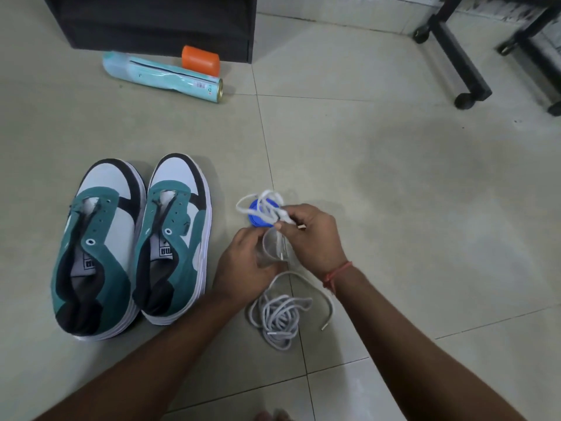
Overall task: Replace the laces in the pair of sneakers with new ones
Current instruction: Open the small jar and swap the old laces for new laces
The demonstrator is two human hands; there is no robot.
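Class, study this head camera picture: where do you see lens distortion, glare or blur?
Head view: wide-angle bending curves the floor tile lines and the cabinet edge; soft glare whitens the tile at the bottom; the sneakers are sharp; the clear tube in the left hand is hard to make out.

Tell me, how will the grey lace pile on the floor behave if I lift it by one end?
The grey lace pile looks floppy and loosely coiled, so it will probably trail and uncoil. Its overlapping loops may snag. It seems light.
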